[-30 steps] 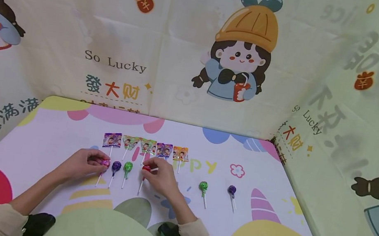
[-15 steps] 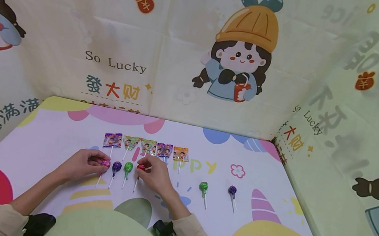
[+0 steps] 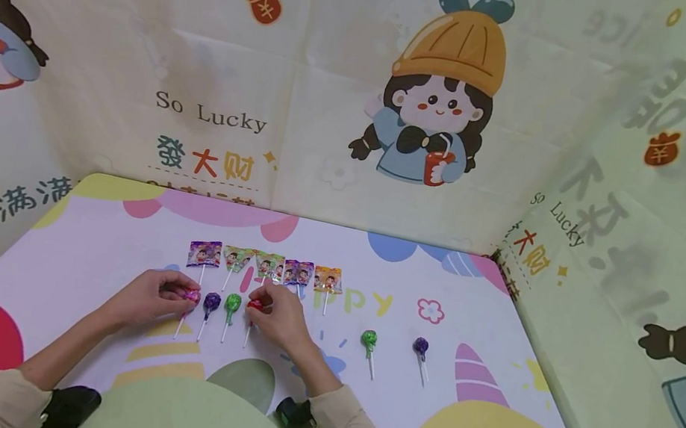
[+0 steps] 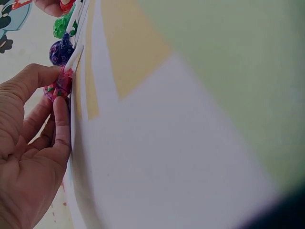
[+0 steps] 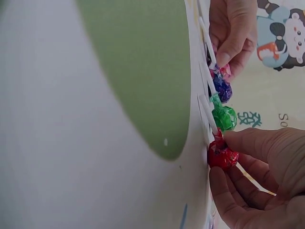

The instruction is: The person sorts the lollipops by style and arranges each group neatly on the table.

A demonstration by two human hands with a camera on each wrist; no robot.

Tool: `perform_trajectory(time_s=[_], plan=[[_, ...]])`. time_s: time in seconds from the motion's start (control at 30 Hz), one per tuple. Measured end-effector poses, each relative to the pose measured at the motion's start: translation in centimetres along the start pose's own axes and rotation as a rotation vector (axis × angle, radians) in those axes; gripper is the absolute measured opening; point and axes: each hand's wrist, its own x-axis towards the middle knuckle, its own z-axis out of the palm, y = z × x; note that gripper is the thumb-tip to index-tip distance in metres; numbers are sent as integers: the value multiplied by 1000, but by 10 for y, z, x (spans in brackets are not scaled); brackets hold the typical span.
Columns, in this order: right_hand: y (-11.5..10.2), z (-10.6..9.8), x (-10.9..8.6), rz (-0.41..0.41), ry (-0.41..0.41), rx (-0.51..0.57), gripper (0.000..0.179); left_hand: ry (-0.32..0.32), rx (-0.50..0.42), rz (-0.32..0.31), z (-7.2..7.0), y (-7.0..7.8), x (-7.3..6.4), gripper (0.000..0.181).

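My left hand (image 3: 155, 295) pinches the wrapped head of a pink lollipop (image 4: 61, 86) between thumb and fingers at the left end of a row. Beside it lie a purple lollipop (image 3: 211, 304) and a green lollipop (image 3: 232, 306), sticks toward me. At the row's right end my right hand (image 3: 280, 315) holds a red lollipop (image 5: 222, 155) by its head, thumb on one side and fingers on the other. In the head view, fingers partly cover both held heads.
Behind the row lie several flat-wrapped lollipops (image 3: 269, 265) side by side. Off to the right are another green lollipop (image 3: 369, 339) and another purple lollipop (image 3: 421, 346), set apart. The printed tabletop (image 3: 343, 252) meets a patterned cloth backdrop (image 3: 329, 91).
My right hand has slid the red lollipop a little to the left, closer to the green one, then stayed there. The left hand keeps its place on the pink lollipop.
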Motion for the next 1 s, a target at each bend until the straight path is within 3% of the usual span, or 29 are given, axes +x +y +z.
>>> perform_trajectory(time_s=[1.0], plan=[[5,-8,-13,55,49,29,22,6,21,-7,-1,-1,1,37]])
